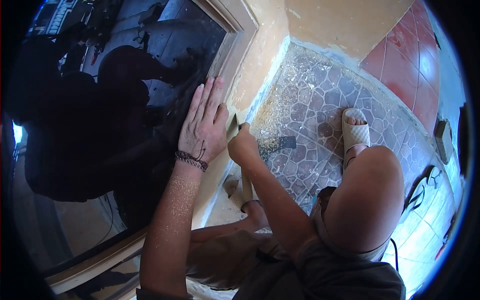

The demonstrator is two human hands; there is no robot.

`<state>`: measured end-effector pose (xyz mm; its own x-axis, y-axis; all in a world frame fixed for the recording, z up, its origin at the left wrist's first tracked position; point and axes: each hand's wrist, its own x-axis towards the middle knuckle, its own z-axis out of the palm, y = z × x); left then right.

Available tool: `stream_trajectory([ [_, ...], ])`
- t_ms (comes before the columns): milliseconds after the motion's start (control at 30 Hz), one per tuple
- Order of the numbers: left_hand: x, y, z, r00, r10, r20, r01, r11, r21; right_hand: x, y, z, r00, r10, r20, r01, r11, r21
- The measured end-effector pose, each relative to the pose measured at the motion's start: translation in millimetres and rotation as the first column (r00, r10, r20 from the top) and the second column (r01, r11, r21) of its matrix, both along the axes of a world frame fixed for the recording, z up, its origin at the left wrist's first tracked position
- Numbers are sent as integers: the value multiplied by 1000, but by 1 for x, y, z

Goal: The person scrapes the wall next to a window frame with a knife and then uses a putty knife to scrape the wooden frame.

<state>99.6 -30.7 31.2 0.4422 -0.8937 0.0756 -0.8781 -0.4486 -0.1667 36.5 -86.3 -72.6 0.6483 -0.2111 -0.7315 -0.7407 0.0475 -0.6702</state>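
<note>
My left hand (pixel 204 122) lies flat, its fingers stretched out along the wooden window frame (pixel 230 60) beside the dark glass (pixel 165 55). A braided bracelet (pixel 191 160) circles that wrist, and pale shavings cling to the forearm. Closed in a fist, my right hand (pixel 243 145) grips a metal blade (pixel 233 125) with a pointed tip. The blade is close to the left hand, by the frame and the yellowish wall edge (pixel 245 95). Its handle is mostly hidden inside my fist.
Pale shavings (pixel 270 115) litter the stone-patterned floor (pixel 315 100). A dark flat rectangular piece (pixel 284 143) lies among them. My foot in a cream sandal (pixel 356 131) rests on the floor. Flip-flops (pixel 417 192) and a grey block (pixel 443 141) are at the right, with red tiles (pixel 400 55) beyond.
</note>
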Motion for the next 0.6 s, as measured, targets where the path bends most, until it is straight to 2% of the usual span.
stream_trajectory([
  [167,-3,-1,1,1000,4,12,-5,1000,19,9,-10,-25,998,-55,-15,56,996,71],
  [333,0,-4,4,1000,12,8,-12,1000,-10,2,4,4,999,28,-40,-26,998,58],
  [400,-2,-3,2,1000,9,8,-9,1000,-11,9,-10,-15,998,-67,-4,67,994,86],
  [567,-1,-2,2,1000,14,-8,-14,1000,10,1,2,-5,998,58,17,-57,996,-61],
  [600,0,-2,3,1000,13,5,-13,1000,5,3,-1,-7,1000,22,15,-21,999,-45],
])
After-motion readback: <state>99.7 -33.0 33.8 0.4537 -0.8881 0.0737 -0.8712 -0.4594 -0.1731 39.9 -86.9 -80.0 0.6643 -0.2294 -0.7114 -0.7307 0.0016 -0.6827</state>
